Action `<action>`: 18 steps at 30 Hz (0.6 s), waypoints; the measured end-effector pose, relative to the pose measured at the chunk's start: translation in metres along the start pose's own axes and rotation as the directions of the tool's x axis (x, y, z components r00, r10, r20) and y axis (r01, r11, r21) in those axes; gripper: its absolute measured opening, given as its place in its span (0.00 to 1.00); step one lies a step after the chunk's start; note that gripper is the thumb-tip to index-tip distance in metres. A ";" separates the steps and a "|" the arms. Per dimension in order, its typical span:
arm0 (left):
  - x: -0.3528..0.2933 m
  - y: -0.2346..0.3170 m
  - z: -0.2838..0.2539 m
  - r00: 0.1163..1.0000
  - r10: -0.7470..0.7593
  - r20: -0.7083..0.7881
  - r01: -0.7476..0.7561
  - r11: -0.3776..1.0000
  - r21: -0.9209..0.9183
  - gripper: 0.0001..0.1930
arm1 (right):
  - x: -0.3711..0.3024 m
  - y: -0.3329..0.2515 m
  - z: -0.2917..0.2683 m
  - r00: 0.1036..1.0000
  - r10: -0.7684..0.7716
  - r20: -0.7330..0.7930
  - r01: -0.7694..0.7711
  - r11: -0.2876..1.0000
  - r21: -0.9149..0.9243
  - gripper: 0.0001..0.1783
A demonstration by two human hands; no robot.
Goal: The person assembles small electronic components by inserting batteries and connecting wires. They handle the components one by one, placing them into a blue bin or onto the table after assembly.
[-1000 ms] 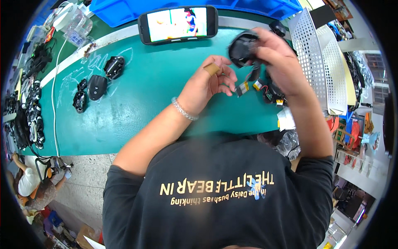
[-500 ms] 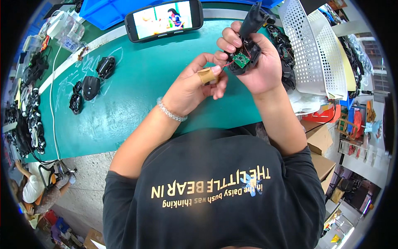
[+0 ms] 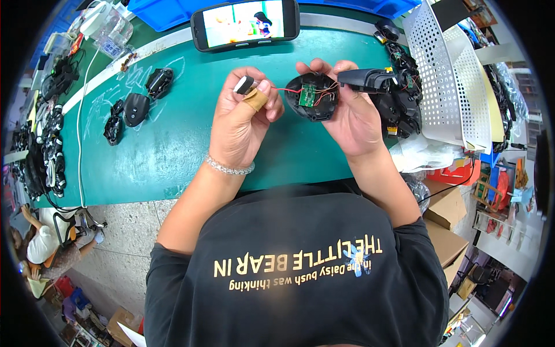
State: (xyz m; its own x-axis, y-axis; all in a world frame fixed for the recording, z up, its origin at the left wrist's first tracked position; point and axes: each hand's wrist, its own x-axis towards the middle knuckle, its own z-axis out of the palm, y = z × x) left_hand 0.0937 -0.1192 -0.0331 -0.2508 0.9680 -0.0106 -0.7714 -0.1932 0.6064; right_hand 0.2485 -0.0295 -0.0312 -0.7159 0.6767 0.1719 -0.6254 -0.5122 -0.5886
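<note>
While the left hand's (image 3: pixel 238 113) thumb and bent forefinger are pressed together on a small black-and-white block (image 3: pixel 244 85), the right hand's (image 3: pixel 355 118) fingers are clamped on a round black housing (image 3: pixel 319 111), which lies just to the left of its thumb. Between both hands' fingers, a red wire (image 3: pixel 287 89) reaches the housing's green board (image 3: pixel 307 96). One long black part (image 3: pixel 367 81) extends rightward from the right fingertips.

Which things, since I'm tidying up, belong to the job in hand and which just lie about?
Part of the job:
small block, in the left hand
open black casing with green board, in the right hand
black shell piece

Apparently just lying about:
propped-up phone
blue bin
perforated basket
</note>
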 end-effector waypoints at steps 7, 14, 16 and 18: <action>0.001 0.001 0.005 1.000 0.019 0.012 -0.020 0.997 0.075 0.05 | -0.007 0.003 0.002 0.990 -0.060 -0.129 0.049 0.995 -0.086 0.13; -0.005 -0.023 0.002 0.987 -0.063 -0.151 0.081 0.990 0.113 0.09 | -0.012 0.011 -0.002 0.956 -0.104 -0.276 0.058 0.984 -0.168 0.12; -0.006 -0.023 0.007 0.976 -0.131 -0.172 0.133 0.991 -0.001 0.09 | -0.011 0.013 0.002 0.942 -0.110 -0.318 0.040 0.975 -0.218 0.14; -0.005 -0.023 0.012 0.976 -0.139 -0.166 0.149 0.988 0.045 0.08 | -0.011 0.018 0.001 0.940 -0.198 -0.280 0.093 0.933 -0.347 0.15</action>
State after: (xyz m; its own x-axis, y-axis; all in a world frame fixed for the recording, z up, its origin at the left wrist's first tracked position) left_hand 0.1196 -0.1172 -0.0374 -0.2343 0.9454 -0.2266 -0.7732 -0.0399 0.6329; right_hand 0.2445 -0.0466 -0.0429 -0.4623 0.8849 0.0570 -0.5423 -0.2313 -0.8077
